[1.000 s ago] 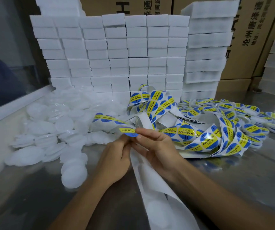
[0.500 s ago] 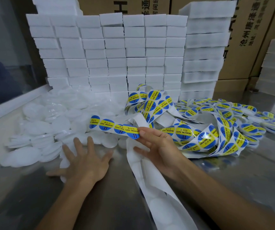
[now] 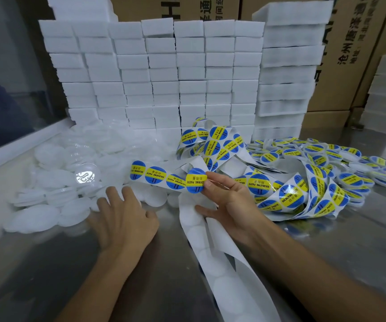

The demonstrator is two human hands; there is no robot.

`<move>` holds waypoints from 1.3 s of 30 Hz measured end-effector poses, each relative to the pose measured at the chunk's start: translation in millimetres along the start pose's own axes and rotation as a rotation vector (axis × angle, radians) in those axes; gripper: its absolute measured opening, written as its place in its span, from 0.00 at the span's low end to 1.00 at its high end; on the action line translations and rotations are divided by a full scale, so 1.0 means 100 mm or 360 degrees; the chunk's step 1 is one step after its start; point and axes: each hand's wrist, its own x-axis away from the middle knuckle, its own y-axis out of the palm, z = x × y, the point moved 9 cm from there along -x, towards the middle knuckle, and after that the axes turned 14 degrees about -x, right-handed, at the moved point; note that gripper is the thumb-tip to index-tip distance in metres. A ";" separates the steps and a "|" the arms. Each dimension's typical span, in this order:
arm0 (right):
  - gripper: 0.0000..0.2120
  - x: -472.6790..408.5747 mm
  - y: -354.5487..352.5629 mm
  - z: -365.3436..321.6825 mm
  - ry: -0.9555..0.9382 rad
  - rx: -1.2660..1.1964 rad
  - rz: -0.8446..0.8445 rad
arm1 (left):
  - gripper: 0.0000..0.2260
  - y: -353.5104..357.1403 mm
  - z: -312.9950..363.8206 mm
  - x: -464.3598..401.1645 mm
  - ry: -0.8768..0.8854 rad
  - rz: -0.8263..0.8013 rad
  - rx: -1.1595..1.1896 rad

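A long strip of round blue and yellow "soldering paste" stickers (image 3: 154,175) on white backing paper lies tangled across the metal table. My right hand (image 3: 228,203) pinches one peeled sticker (image 3: 194,183) by its edge and also holds the strip's bare backing paper (image 3: 213,256), which trails toward me. My left hand (image 3: 123,216) reaches left with spread fingers, its fingertips at the pile of round white plastic lids (image 3: 68,182).
A wall of stacked white foam blocks (image 3: 164,75) stands at the back, with brown cartons (image 3: 350,52) behind. Lids bearing stickers (image 3: 341,168) lie heaped at the right. A white ledge (image 3: 13,147) borders the left side of the steel table (image 3: 327,247).
My left hand let go of the strip and moved left to the white lids. My right hand lifted a peeled sticker off the strip's end.
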 end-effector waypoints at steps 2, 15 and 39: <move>0.09 -0.01 -0.01 -0.01 -0.0003 -0.0016 0.0008 | 0.15 0.04 0.05 0.02 0.0060 -0.0094 -0.0003; 0.04 0.00 0.00 0.00 0.0009 0.0011 -0.0001 | 0.08 -0.08 0.31 0.17 0.0244 0.0259 0.0074; 0.05 -0.01 -0.04 0.01 0.0020 -0.0026 0.0034 | 0.03 -0.20 0.31 0.05 0.0633 -0.0267 0.0702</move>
